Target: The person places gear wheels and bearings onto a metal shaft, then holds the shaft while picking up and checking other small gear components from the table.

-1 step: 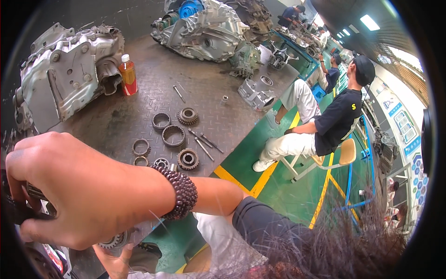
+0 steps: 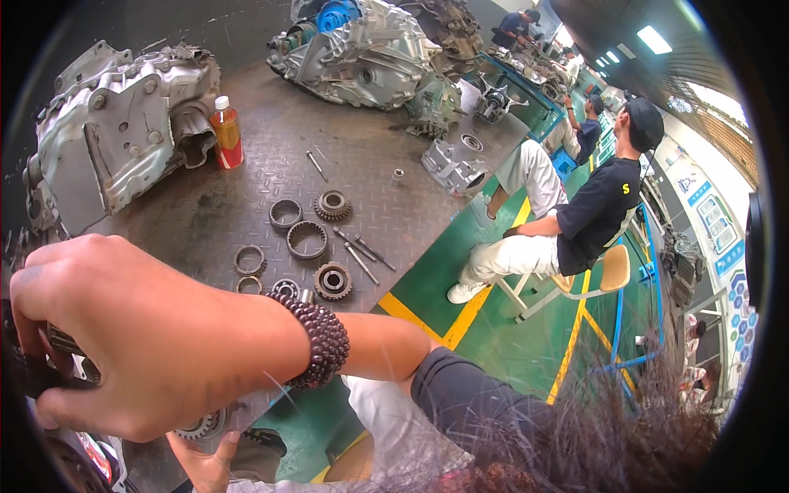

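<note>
Toothed gear (image 2: 200,425) below-left of the bracelet (image 2: 317,341) seemed heavy, rigid, best rim-held; left hand (image 2: 204,470) gripped it, right hand (image 2: 140,341) fingers curled, hold unclear.

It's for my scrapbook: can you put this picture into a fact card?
Right hand: curled at a ribbed metal part, grip partly hidden
Wrist: dark beaded bracelet
Left hand: at a toothed grey metal gear, grip unclear
Surface: brown tread-patterned metal table
On it: red-labelled plastic bottle, white cap
Left of bottle: large silver metal housing
</note>
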Demonstrator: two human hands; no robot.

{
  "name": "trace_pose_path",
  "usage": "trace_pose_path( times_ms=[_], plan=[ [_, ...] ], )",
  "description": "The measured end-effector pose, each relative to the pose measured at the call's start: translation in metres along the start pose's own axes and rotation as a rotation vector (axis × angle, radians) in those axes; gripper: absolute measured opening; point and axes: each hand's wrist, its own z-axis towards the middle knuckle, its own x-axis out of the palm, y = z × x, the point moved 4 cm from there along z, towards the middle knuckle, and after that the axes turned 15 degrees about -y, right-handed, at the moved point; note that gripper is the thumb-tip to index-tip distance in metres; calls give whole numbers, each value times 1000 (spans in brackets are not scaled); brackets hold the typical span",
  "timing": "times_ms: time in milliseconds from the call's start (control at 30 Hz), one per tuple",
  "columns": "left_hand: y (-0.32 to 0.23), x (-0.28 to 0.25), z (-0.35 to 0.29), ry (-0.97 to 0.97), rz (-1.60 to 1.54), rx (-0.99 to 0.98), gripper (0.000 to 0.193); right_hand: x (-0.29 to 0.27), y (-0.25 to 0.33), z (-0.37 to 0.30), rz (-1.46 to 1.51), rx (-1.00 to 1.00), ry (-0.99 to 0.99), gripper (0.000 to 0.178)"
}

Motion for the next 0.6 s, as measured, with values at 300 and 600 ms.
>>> trace_pose_path(
  times_ms=[300, 600],
  plan=[
    [5, -1, -5, 46, 17, -24, 83, 4, 3, -1, 62, -18, 14, 28],
    [-9, -5, -1, -82, 33, 70, 86, 6, 1, -2, 41, 37, 41, 28]
  ],
)
